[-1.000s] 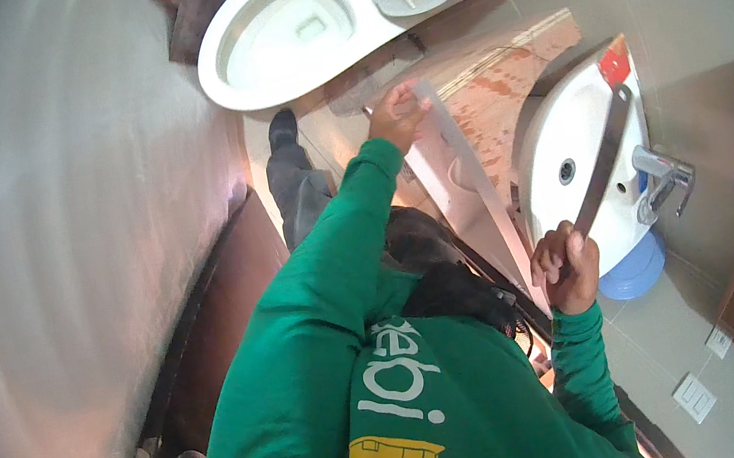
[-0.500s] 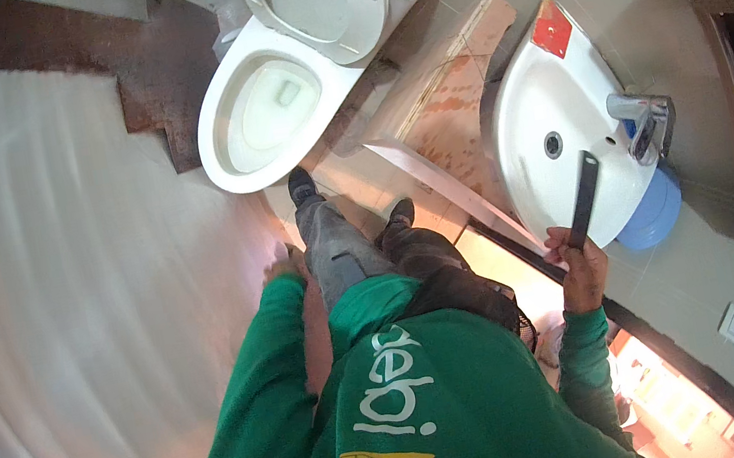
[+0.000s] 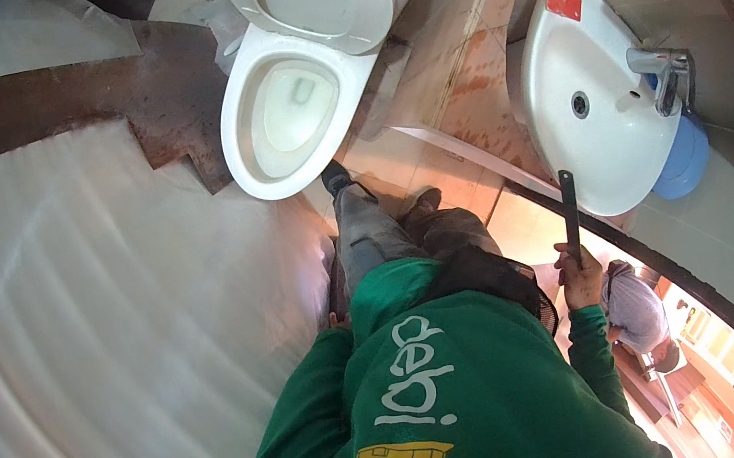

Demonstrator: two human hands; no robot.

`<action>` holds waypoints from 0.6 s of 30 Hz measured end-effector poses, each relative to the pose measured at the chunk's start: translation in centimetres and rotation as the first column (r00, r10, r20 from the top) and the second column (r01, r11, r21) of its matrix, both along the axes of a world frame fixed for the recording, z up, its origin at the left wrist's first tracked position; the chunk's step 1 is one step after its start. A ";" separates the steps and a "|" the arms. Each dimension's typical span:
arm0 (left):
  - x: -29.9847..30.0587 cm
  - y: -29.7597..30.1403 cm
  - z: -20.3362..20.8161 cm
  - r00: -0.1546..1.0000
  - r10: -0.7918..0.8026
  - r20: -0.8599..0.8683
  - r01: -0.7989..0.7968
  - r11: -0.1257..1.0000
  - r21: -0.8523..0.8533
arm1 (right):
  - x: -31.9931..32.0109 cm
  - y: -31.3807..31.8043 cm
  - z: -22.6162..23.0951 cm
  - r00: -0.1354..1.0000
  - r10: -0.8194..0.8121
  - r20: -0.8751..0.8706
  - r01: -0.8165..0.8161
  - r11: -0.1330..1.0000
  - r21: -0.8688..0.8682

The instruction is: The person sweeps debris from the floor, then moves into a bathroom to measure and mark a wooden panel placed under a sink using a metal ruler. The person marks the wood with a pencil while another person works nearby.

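Note:
My right hand (image 3: 580,279) is closed round the lower end of a flat, dark bar (image 3: 571,205), which has a small hole near its top. The bar points upward, its tip seen against the near edge of the white washbasin (image 3: 601,146). What its lower end looks like is hidden in my grip. My left hand (image 3: 336,323) is low at my side, next to the large translucent white sheet (image 3: 155,294). Only a few of its fingers show past the green sleeve, so its grip is hidden.
A white toilet (image 3: 243,157) with its lid raised stands ahead. Between it and the basin leans a stained wooden panel (image 3: 454,108). A blue bucket (image 3: 681,162) sits under the basin, below a chrome tap (image 3: 665,67). Through the doorway, another person (image 3: 635,310) bends over.
The view has shifted as I turn; my right hand keeps the bar, now more upright and farther from the basin's middle. A person has come into view through the doorway. My left hand shows less.

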State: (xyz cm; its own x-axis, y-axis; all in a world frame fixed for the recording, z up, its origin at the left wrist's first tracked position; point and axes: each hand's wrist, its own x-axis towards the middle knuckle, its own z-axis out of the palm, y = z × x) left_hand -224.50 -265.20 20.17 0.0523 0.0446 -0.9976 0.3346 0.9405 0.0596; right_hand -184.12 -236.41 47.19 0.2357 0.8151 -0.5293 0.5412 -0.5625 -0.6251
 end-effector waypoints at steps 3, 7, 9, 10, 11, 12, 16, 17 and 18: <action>-0.3 0.7 -0.5 0.995 -0.102 0.013 0.102 0.995 0.011 | 1.0 -0.6 -0.3 0.993 0.091 0.071 -0.089 0.996 -0.021; -0.4 2.7 -0.6 0.959 -0.264 -0.104 0.272 0.960 0.072 | 5.4 -2.3 -1.2 0.957 0.229 0.178 -0.230 0.973 -0.013; -1.1 6.4 -0.9 0.924 -0.296 -0.242 0.336 0.930 0.147 | 9.1 -4.4 -2.5 0.948 0.214 0.234 -0.201 0.976 -0.080; -1.5 9.0 -0.9 0.903 -0.303 -0.304 0.370 0.909 0.193 | 10.9 -6.2 -3.4 0.948 0.197 0.251 -0.181 0.980 -0.088; -1.8 12.1 -0.8 0.893 -0.268 -0.363 0.375 0.887 0.268 | 12.3 -7.5 -3.8 0.929 0.217 0.299 -0.185 0.974 -0.133; -1.8 15.5 -0.7 0.899 -0.211 -0.383 0.359 0.856 0.371 | 13.4 -9.2 -5.0 0.953 0.145 0.267 -0.125 0.988 -0.094; 4.1 23.3 1.0 0.992 -0.119 -0.046 0.103 0.540 0.835 | 16.2 -14.0 -6.1 0.932 -0.270 0.243 0.225 0.954 0.198; 5.9 24.4 3.2 0.973 -0.230 -0.016 0.131 0.494 0.859 | 18.0 -15.2 -6.4 0.848 -0.506 0.158 0.455 0.848 0.273; 8.0 25.9 4.8 0.942 -0.334 0.003 0.152 0.435 0.887 | 19.7 -15.4 -6.5 0.713 -0.700 0.045 0.649 0.683 0.337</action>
State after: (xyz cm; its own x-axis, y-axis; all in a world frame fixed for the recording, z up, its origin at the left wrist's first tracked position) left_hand -216.53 -239.33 24.96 0.3533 0.8359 -0.4201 0.4403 0.2477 0.8630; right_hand -164.39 -251.84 40.72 0.8376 0.5032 -0.2127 0.1876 -0.6305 -0.7532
